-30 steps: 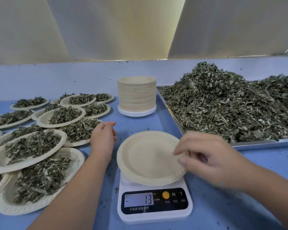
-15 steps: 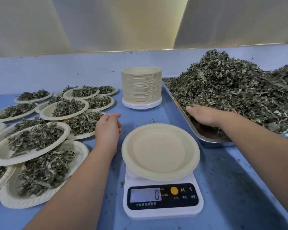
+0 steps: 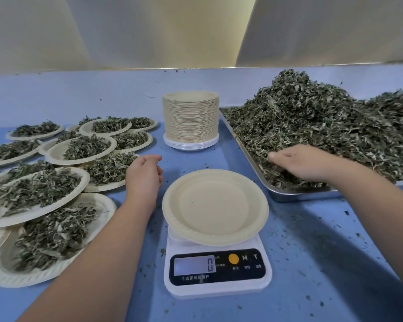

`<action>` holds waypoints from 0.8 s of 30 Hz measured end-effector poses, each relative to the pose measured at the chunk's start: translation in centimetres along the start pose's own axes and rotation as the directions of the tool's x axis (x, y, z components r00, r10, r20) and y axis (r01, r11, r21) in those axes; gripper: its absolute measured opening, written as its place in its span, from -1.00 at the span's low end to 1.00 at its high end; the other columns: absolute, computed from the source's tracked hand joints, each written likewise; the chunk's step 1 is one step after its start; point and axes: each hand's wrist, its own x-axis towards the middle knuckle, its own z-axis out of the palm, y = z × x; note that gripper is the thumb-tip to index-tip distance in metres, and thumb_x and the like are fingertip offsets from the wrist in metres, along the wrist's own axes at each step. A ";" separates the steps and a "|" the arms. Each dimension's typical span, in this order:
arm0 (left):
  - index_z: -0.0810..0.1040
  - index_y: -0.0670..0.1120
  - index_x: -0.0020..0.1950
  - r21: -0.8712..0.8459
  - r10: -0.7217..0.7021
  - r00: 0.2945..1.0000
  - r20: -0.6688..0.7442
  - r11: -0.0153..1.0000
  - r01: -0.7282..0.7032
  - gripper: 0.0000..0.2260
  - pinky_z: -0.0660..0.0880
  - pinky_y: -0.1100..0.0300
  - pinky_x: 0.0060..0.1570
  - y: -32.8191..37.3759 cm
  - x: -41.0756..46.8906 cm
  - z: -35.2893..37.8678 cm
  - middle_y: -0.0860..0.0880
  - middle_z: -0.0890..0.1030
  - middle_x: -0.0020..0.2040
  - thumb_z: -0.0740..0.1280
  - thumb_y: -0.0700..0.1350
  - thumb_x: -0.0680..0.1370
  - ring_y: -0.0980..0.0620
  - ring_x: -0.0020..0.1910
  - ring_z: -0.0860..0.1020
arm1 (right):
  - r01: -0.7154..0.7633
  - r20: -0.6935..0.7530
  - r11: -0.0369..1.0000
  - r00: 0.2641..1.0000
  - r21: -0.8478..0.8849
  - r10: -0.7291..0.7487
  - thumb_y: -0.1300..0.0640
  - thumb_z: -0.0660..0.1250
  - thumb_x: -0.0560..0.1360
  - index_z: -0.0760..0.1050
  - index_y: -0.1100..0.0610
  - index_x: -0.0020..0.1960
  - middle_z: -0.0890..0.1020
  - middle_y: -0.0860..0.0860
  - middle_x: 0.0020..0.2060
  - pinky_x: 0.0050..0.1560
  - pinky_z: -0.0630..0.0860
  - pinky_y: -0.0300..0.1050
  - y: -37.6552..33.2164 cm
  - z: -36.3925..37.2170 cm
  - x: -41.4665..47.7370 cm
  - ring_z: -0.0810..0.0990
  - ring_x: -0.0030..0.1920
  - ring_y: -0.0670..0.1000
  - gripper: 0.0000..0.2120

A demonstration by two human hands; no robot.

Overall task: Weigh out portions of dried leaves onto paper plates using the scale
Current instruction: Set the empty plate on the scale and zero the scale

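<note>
On the blue table before a pale wall, the empty plate sits on the scale. At 2 o'clock my right hand lies on the leaves in the tray; its grip I cannot tell. At 10 o'clock my left hand rests loosely curled, empty.

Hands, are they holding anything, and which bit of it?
The left hand holds nothing. The right hand rests on the dried leaves; whether it grips any cannot be told.
</note>
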 end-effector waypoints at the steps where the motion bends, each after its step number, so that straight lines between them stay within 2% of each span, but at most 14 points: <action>1: 0.58 -0.06 -0.08 -0.001 0.001 1.000 0.001 1.000 -0.001 -0.88 0.33 0.20 -0.45 0.0 0.0 0.0 0.01 0.45 -0.38 0.25 -0.17 0.53 0.06 -0.43 0.37 | -0.001 0.049 1.000 0.999 0.007 0.001 -0.23 0.01 0.59 0.55 0.04 0.26 0.63 0.04 0.13 0.07 0.43 -0.14 -0.1 0.4 -0.3 0.58 0.09 0.05 -0.48; 2: 0.58 -0.06 -0.09 -0.003 0.002 1.000 0.002 1.000 -0.002 -0.88 0.32 0.20 -0.45 0.0 0.0 0.0 0.01 0.45 -0.39 0.25 -0.17 0.53 0.06 -0.43 0.37 | 0.000 0.076 1.000 0.997 0.016 -0.002 -0.24 0.01 0.59 0.57 0.01 0.23 0.64 0.02 0.11 0.02 0.42 -0.19 -0.1 0.7 -0.6 0.58 0.07 0.02 -0.50; 4: 0.58 -0.07 -0.09 -0.007 0.004 1.000 0.003 1.000 -0.004 -0.88 0.32 0.20 -0.45 0.0 0.0 0.0 0.00 0.45 -0.39 0.25 -0.18 0.54 0.05 -0.43 0.37 | 0.030 0.021 0.997 0.999 0.076 -0.031 -0.24 0.05 0.57 0.65 -0.04 -0.01 0.66 -0.09 -0.24 -0.28 0.37 -0.27 -0.1 0.8 -1.0 0.56 -0.24 -0.13 -0.55; 5: 0.58 -0.07 -0.09 -0.006 0.006 1.000 0.002 1.000 -0.006 -0.88 0.32 0.19 -0.45 0.0 0.0 -0.1 0.00 0.45 -0.39 0.25 -0.18 0.54 0.05 -0.43 0.37 | 0.049 -0.051 0.993 0.998 0.110 -0.044 -0.24 0.08 0.56 0.64 0.02 -0.11 0.56 -0.13 -0.43 -0.41 0.30 -0.27 -0.2 0.7 -1.1 0.49 -0.41 -0.16 -0.54; 6: 0.58 -0.07 -0.09 -0.005 0.007 1.000 0.002 1.000 -0.007 -0.88 0.32 0.19 -0.45 0.0 0.0 -0.1 0.00 0.45 -0.39 0.24 -0.18 0.54 0.05 -0.43 0.37 | 0.061 -0.125 0.991 0.991 0.119 -0.046 -0.22 0.10 0.57 0.63 0.11 -0.11 0.47 -0.11 -0.54 -0.46 0.25 -0.23 -0.3 0.6 -1.1 0.42 -0.51 -0.15 -0.52; 7: 0.58 -0.07 -0.09 -0.003 0.008 1.000 0.004 1.000 -0.008 -0.88 0.32 0.19 -0.45 -0.1 0.0 -0.1 0.00 0.45 -0.38 0.24 -0.18 0.54 0.05 -0.43 0.37 | 0.067 -0.174 0.991 0.984 0.112 -0.047 -0.22 0.09 0.57 0.61 0.17 -0.08 0.45 -0.08 -0.55 -0.44 0.25 -0.22 -0.5 0.5 -1.3 0.43 -0.51 -0.11 -0.49; 8: 0.58 -0.07 -0.08 -0.002 0.010 1.000 0.007 1.000 -0.010 -0.87 0.32 0.19 -0.45 0.0 0.0 -0.1 0.00 0.45 -0.38 0.24 -0.18 0.54 0.05 -0.43 0.37 | 0.070 -0.182 0.993 0.982 0.096 -0.052 -0.23 0.05 0.58 0.60 0.20 -0.05 0.52 -0.03 -0.47 -0.37 0.31 -0.20 -0.8 0.4 -1.5 0.52 -0.41 -0.06 -0.45; 9: 0.58 -0.07 -0.08 -0.002 0.012 1.000 0.010 1.000 -0.012 -0.87 0.32 0.19 -0.45 0.0 -0.1 -0.1 0.00 0.45 -0.38 0.24 -0.18 0.54 0.05 -0.43 0.37 | 0.066 -0.148 0.996 0.987 0.063 -0.056 -0.26 0.00 0.58 0.60 0.18 0.02 0.63 0.02 -0.29 -0.23 0.40 -0.16 -1.1 0.6 -1.7 0.61 -0.21 0.02 -0.41; 11: 0.58 -0.07 -0.08 -0.003 0.012 1.000 0.008 1.000 -0.012 -0.87 0.32 0.19 -0.45 0.0 -0.1 -0.1 0.00 0.45 -0.38 0.24 -0.18 0.54 0.05 -0.42 0.37 | 0.036 0.009 0.999 0.999 -0.027 -0.036 -0.29 -0.11 0.57 0.55 0.11 0.21 0.62 0.07 0.13 0.07 0.40 -0.11 -2.1 1.1 -2.2 0.56 0.14 0.09 -0.35; 12: 0.58 -0.07 -0.08 -0.003 0.012 1.000 0.007 1.000 -0.012 -0.87 0.32 0.19 -0.45 0.0 -0.1 -0.2 -0.01 0.45 -0.37 0.24 -0.18 0.54 0.04 -0.42 0.37 | 0.033 0.085 0.998 0.996 -0.061 -0.028 -0.30 -0.15 0.57 0.55 0.12 0.20 0.61 0.07 0.16 0.07 0.37 -0.12 -2.6 1.3 -2.4 0.54 0.15 0.08 -0.32; 14: 0.58 -0.07 -0.07 -0.001 0.010 1.000 0.007 1.000 -0.010 -0.88 0.32 0.19 -0.45 0.0 -0.1 -0.2 0.00 0.45 -0.37 0.24 -0.17 0.54 0.04 -0.43 0.36 | 0.056 0.127 0.994 0.991 -0.093 -0.044 -0.32 -0.14 0.55 0.53 0.19 -0.08 0.63 0.08 -0.13 -0.12 0.39 -0.09 -3.1 1.9 -2.6 0.56 -0.12 0.04 -0.31; 16: 0.58 -0.07 -0.07 -0.003 0.006 1.000 0.007 1.000 -0.006 -0.88 0.32 0.19 -0.45 0.0 -0.2 -0.2 0.00 0.45 -0.38 0.24 -0.17 0.53 0.05 -0.44 0.36 | 0.055 0.051 0.993 0.997 -0.106 -0.050 -0.31 -0.04 0.55 0.38 0.17 -0.29 0.51 0.05 -0.38 -0.26 0.38 -0.06 -3.4 2.1 -2.7 0.48 -0.33 0.05 -0.41; 20: 0.59 -0.06 -0.05 0.005 0.005 1.000 0.005 1.000 -0.005 -0.86 0.33 0.23 -0.48 0.1 -0.2 -0.2 0.02 0.46 -0.39 0.23 -0.17 0.54 0.08 -0.47 0.37 | 0.072 -0.070 0.984 0.994 -0.165 -0.084 -0.29 0.07 0.54 0.33 0.16 -0.37 0.47 0.07 -0.46 -0.37 0.36 -0.07 -3.5 2.5 -2.8 0.45 -0.41 0.07 -0.44; 24: 0.59 -0.06 -0.04 0.007 0.010 1.000 0.011 1.000 -0.010 -0.86 0.33 0.28 -0.53 0.2 -0.3 -0.2 0.02 0.46 -0.38 0.24 -0.17 0.53 0.11 -0.50 0.37 | 0.087 -0.109 0.995 0.990 -0.042 -0.091 -0.26 0.17 0.51 0.43 0.17 -0.37 0.49 0.07 -0.48 -0.38 0.36 -0.10 -2.6 2.0 -2.5 0.46 -0.41 0.07 -0.46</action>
